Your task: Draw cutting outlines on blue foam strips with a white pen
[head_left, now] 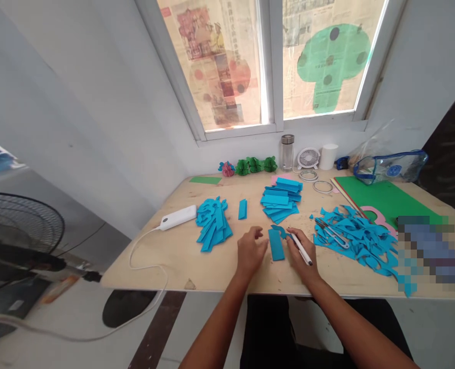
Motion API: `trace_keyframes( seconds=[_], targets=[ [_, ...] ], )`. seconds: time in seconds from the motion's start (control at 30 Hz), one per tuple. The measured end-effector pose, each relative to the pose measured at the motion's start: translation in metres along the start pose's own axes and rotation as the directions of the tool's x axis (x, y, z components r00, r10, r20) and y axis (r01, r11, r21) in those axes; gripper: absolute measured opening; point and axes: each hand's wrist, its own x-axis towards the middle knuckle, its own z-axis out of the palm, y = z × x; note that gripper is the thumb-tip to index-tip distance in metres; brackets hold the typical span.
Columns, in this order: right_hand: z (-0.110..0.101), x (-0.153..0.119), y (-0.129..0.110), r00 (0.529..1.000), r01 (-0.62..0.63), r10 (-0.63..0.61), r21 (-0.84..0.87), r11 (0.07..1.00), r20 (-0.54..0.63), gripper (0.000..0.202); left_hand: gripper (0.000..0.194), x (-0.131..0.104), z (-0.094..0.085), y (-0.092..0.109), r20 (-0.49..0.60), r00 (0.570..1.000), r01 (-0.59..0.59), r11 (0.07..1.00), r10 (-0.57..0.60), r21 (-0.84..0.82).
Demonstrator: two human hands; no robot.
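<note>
A blue paper rectangle [276,245] lies on the table between my hands. Left of it is my left hand [251,248], fingers curved and apart, with nothing visible in them. A white pen [301,247] is held in my right hand [303,256], its dark end pointing down toward me. At the right hand's fingertips is a curved blue paper cutout [279,230], over the top of the rectangle; whether the fingers grip it too, I cannot tell. Beyond my hands is a pile of blue paper rectangles [281,199], and a small blue strip [242,209] lies farther left.
Blue paper cutouts [214,223] are fanned out at left beside a white power bank [178,217] with a cable. At right, a utility knife [333,233] rests on blue scraps [366,236]. Green sheets [389,197], a glass bottle [287,154] and a small fan [308,158] sit farther back.
</note>
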Motion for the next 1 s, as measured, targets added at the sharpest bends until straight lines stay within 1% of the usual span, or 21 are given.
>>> trace_keyframes(
  seconds=[0.1, 0.17, 0.23, 0.3, 0.37, 0.5, 0.57, 0.63, 0.7, 0.8, 0.83, 0.9, 0.93, 1.0],
  targets=[
    [0.001, 0.001, 0.003, 0.999, -0.003, 0.004, 0.008, 1.0, -0.042, 0.033, 0.032, -0.022, 0.011, 0.007, 0.11, 0.985, -0.156, 0.963, 0.134, 0.221],
    [0.001, 0.002, 0.004, 0.998, -0.005, 0.006, 0.017, 1.0, -0.055, 0.033, 0.038, -0.031, 0.02, 0.01, 0.167, 0.963, -0.257, 0.915, 0.213, 0.31],
    [0.001, 0.002, 0.004, 0.998, -0.011, 0.012, 0.021, 1.0, -0.057, 0.032, 0.038, -0.033, 0.026, 0.009, 0.217, 0.939, -0.331, 0.874, 0.267, 0.357],
    [0.0, 0.003, 0.003, 0.999, -0.021, 0.022, 0.018, 1.0, -0.047, 0.032, 0.037, -0.031, 0.027, 0.004, 0.241, 0.929, -0.357, 0.851, 0.281, 0.386],
    [0.0, 0.003, 0.002, 0.999, -0.033, 0.034, 0.013, 0.999, -0.04, 0.032, 0.036, -0.026, 0.021, -0.007, 0.237, 0.933, -0.348, 0.842, 0.27, 0.412],
    [0.001, 0.002, 0.0, 0.997, -0.066, 0.067, 0.03, 0.997, -0.031, 0.032, 0.035, -0.007, -0.007, -0.034, 0.21, 0.947, -0.317, 0.821, 0.244, 0.476],
    [0.001, 0.001, -0.002, 0.996, -0.083, 0.084, 0.046, 0.996, -0.029, 0.033, 0.036, 0.004, -0.019, -0.044, 0.146, 0.968, -0.251, 0.805, 0.204, 0.537],
    [0.002, 0.001, -0.004, 0.995, -0.09, 0.092, 0.058, 0.994, -0.03, 0.033, 0.039, 0.014, -0.022, -0.049, 0.08, 0.982, -0.184, 0.803, 0.169, 0.567],
    [0.002, 0.0, -0.005, 0.995, -0.088, 0.091, 0.07, 0.994, -0.032, 0.033, 0.039, 0.024, -0.016, -0.046, 0.055, 0.984, -0.171, 0.811, 0.169, 0.56],
    [0.002, 0.0, -0.005, 0.994, -0.087, 0.092, 0.083, 0.993, -0.051, 0.034, 0.035, 0.042, 0.004, -0.033, 0.107, 0.972, -0.233, 0.817, 0.207, 0.527],
    [0.002, 0.001, -0.004, 0.994, -0.091, 0.096, 0.086, 0.992, -0.059, 0.035, 0.034, 0.05, 0.01, -0.028, 0.12, 0.97, -0.244, 0.815, 0.213, 0.526],
    [0.003, 0.001, -0.003, 0.992, -0.103, 0.109, 0.089, 0.991, -0.067, 0.037, 0.031, 0.07, 0.018, -0.018, 0.13, 0.974, -0.228, 0.801, 0.188, 0.553],
    [0.003, 0.001, -0.002, 0.991, -0.108, 0.114, 0.091, 0.99, -0.072, 0.037, 0.03, 0.08, 0.021, -0.014, 0.144, 0.974, -0.228, 0.788, 0.177, 0.572],
    [0.004, 0.001, -0.002, 0.989, -0.113, 0.121, 0.097, 0.989, -0.086, 0.037, 0.029, 0.103, 0.023, -0.009, 0.171, 0.965, -0.261, 0.774, 0.197, 0.577]
  ],
)
